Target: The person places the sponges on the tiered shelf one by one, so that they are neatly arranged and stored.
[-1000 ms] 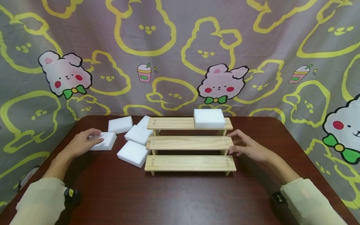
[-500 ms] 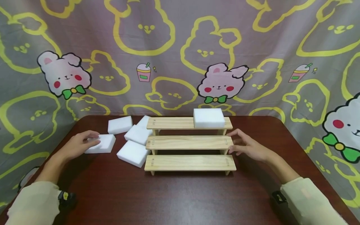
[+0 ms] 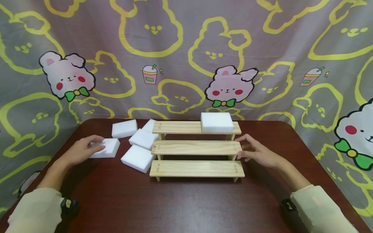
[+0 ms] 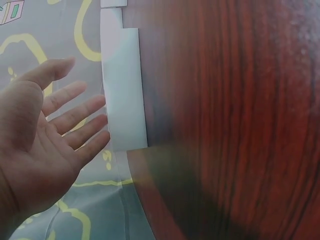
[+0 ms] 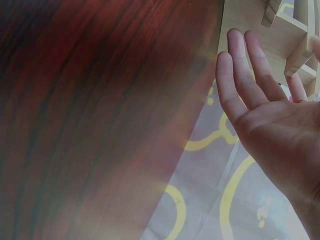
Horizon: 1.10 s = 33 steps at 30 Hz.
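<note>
At the left of the table my left hand (image 3: pixel 79 149) touches a white foam block (image 3: pixel 111 148), its thumb and fingertips at the block's top and near end. In the left wrist view its fingers (image 4: pixel 82 114) are extended beside a white block (image 4: pixel 126 95). A three-tier wooden stand (image 3: pixel 195 147) occupies the middle. At its right end my right hand (image 3: pixel 259 153) rests lightly, index finger and thumb at the middle tier's edge. The right wrist view has that hand's fingers (image 5: pixel 240 65) straight, with part of the stand (image 5: pixel 280 37) behind them. One white block (image 3: pixel 216 123) sits on the top tier's right side.
Several more white blocks lie left of the stand: one at the back (image 3: pixel 124 128), one in front (image 3: pixel 138 158), others partly overlapping (image 3: pixel 142 138) near the tiers. The dark red wooden table (image 3: pixel 186 207) has rounded back corners. A patterned curtain (image 3: pixel 175 58) hangs behind it.
My left hand and the block under it have shifted slightly left and toward me since a second ago. The right hand, the stand and the other blocks stay put.
</note>
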{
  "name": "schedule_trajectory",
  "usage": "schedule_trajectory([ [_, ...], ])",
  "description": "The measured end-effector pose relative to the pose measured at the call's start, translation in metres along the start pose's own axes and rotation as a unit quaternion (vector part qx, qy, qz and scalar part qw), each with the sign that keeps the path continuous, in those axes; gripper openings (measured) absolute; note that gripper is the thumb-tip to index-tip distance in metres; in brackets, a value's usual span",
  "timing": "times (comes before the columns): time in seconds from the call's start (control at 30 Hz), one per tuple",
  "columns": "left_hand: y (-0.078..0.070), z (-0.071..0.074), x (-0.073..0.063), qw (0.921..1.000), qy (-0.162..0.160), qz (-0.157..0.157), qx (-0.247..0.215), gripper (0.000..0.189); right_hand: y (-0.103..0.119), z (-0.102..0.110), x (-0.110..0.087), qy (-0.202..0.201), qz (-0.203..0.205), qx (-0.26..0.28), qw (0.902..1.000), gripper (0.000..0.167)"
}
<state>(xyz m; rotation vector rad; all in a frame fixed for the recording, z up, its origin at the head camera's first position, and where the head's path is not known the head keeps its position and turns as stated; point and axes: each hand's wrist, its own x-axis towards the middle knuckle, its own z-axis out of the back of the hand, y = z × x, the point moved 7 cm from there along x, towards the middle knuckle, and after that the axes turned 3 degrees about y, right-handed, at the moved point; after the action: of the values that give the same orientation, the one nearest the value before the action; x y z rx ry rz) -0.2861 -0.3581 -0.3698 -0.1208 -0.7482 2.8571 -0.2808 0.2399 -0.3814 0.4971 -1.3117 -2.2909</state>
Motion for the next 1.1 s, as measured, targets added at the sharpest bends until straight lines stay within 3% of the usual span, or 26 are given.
schedule_trajectory([
  [0.17,0.000,0.000,-0.001,1.0000,-0.003,-0.002,0.001,0.050,0.000,-0.001,0.000,0.000,0.000,0.001,1.0000,0.048],
  [0.37,0.004,0.008,-0.005,0.9993,-0.034,-0.006,0.017,0.047,0.000,-0.001,0.000,0.000,-0.001,0.000,1.0000,0.047],
  [0.63,0.012,0.002,-0.007,0.9986,0.021,-0.008,0.047,0.066,0.000,-0.001,0.000,-0.003,-0.001,0.004,1.0000,0.045],
  [0.8,0.011,0.001,-0.007,0.9979,0.012,-0.032,0.056,0.072,0.000,-0.001,0.000,-0.001,-0.001,0.002,1.0000,0.046],
  [1.1,0.013,-0.001,-0.003,0.9982,0.023,-0.023,0.050,0.083,0.004,-0.001,-0.001,-0.001,0.010,0.005,0.9999,0.046],
])
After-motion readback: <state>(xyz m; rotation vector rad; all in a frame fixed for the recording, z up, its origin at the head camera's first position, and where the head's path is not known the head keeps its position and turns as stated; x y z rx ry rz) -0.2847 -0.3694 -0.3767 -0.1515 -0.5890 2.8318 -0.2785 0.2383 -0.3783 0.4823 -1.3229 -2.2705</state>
